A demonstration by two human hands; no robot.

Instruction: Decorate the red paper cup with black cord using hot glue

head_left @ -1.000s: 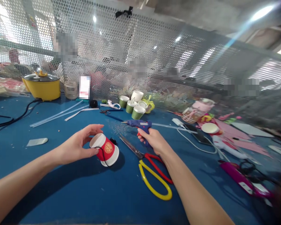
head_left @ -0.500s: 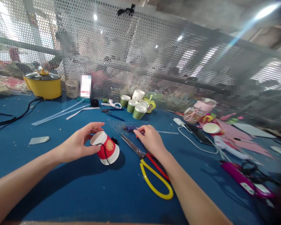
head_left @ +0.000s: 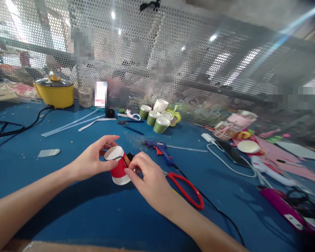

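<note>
The red paper cup [head_left: 118, 167] is gripped by the left hand [head_left: 90, 161] while its black cord [head_left: 129, 157] is pinched by the right hand [head_left: 147, 178]; careful seating seems called for next.

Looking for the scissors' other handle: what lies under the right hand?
Under the right hand only the scissors' red handle loop shows on the blue table. The blades and any second handle are covered. The fingertips touch the red paper cup.
</note>
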